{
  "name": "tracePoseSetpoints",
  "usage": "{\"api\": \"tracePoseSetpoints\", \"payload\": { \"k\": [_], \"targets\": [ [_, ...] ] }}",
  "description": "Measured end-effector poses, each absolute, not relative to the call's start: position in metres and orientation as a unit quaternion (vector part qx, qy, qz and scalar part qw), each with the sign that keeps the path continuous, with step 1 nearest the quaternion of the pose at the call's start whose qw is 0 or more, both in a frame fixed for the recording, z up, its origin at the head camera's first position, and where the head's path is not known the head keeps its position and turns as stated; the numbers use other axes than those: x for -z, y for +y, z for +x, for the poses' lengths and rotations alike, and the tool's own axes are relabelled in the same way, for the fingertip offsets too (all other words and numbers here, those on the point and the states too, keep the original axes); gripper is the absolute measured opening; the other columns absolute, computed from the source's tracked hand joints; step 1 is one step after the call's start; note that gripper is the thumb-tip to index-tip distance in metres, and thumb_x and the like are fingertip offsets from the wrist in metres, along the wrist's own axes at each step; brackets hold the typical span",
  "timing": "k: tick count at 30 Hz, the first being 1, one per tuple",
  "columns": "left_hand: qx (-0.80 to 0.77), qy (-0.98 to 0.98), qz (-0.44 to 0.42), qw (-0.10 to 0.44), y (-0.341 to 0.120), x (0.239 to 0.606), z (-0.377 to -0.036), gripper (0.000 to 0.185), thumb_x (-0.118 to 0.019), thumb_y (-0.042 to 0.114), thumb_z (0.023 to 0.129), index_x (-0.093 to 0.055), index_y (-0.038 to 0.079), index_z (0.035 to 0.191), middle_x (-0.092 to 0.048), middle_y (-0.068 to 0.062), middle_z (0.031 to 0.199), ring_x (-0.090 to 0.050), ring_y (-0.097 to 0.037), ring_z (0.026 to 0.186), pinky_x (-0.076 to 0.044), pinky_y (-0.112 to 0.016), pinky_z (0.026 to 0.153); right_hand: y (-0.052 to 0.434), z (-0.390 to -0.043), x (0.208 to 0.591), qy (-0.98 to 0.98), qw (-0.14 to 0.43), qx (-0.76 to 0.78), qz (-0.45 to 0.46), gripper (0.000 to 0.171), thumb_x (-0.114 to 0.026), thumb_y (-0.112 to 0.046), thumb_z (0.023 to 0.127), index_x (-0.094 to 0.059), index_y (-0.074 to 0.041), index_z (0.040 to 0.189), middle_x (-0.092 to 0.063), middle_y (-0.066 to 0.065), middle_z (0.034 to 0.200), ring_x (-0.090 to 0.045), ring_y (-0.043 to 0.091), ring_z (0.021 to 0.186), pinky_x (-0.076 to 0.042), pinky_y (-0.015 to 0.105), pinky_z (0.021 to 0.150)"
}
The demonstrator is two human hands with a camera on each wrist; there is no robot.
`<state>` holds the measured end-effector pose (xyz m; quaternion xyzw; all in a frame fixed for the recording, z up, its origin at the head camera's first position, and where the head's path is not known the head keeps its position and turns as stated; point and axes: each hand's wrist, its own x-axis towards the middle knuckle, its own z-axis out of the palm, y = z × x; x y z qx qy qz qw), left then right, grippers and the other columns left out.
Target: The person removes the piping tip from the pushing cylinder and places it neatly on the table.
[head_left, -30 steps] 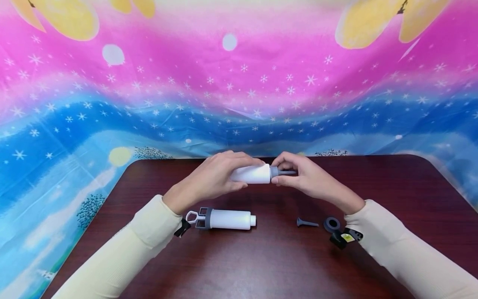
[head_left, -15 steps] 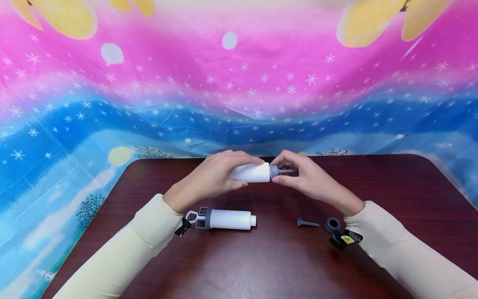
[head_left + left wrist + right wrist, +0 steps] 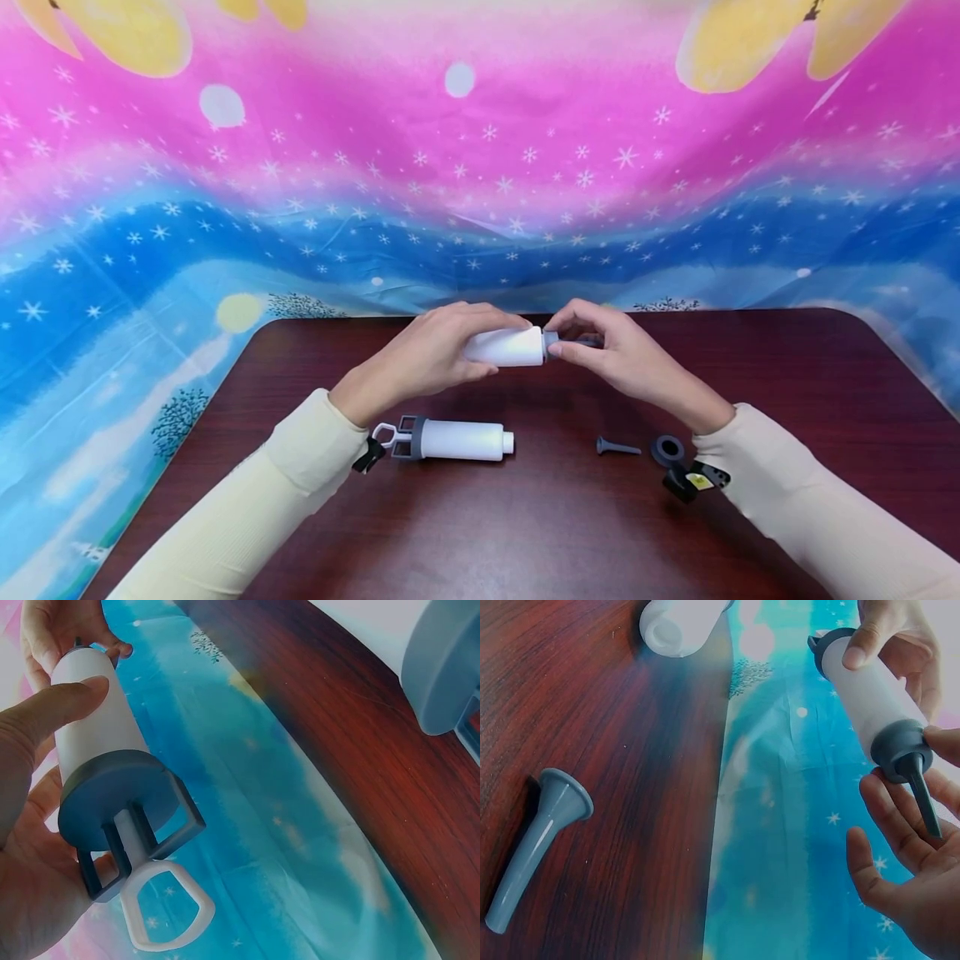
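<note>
My left hand (image 3: 420, 350) grips the barrel of a white plastic syringe (image 3: 510, 348), held sideways above the back of the table. Its grey end (image 3: 120, 791) with two square finger loops and a white plunger ring (image 3: 161, 906) points left. At the other end my right hand (image 3: 622, 350) pinches the grey collar (image 3: 900, 746) with thumb and fingers. A thin grey nozzle (image 3: 922, 795) sticks out of that collar towards my right palm. From the head view my right fingers hide most of the nozzle.
A second white syringe (image 3: 462, 440) lies on the dark wood table (image 3: 487, 525), its threaded tip facing right. Further right lie a loose grey nozzle (image 3: 617, 447) and a grey ring (image 3: 656, 451), near my right wrist camera. A patterned cloth (image 3: 480, 208) hangs behind the table.
My right thumb and fingers have shifted around the collar, covering more of the nozzle. The collar now appears slightly closer to the barrel. My left hand stays almost still.
</note>
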<state>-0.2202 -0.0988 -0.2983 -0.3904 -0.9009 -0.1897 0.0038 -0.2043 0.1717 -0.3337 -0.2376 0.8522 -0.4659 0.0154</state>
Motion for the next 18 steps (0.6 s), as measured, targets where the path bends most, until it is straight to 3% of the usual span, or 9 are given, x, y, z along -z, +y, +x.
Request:
{"api": "tracePoseSetpoints", "payload": {
  "k": [9,18],
  "targets": [
    [0.19,-0.897,-0.4,0.017,-0.1002,0.2973,-0.2192,0.06,-0.084,0.019,0.091,-0.063,0.03,0.146,-0.068,0.008,0.138,-0.063,-0.018,0.121,-0.052,-0.044,0.102,0.1681,-0.2044,0.333,0.85,0.006,0.475,-0.228,0.019,-0.072,-0.016,0.1,-0.067,-0.012,0.118,-0.071,0.008,0.111,-0.069,0.023,0.1,-0.057,0.036,0.087],
    [0.193,-0.9,-0.39,0.009,-0.1022,0.2974,-0.2177,0.061,-0.084,0.019,0.09,-0.062,0.03,0.146,-0.067,0.007,0.14,-0.062,-0.018,0.123,-0.052,-0.045,0.102,0.1672,-0.2062,0.3357,0.86,0.033,0.456,-0.229,0.03,-0.075,-0.012,0.097,-0.063,-0.012,0.125,-0.072,0.007,0.116,-0.069,0.022,0.106,-0.057,0.044,0.091]
  ]
}}
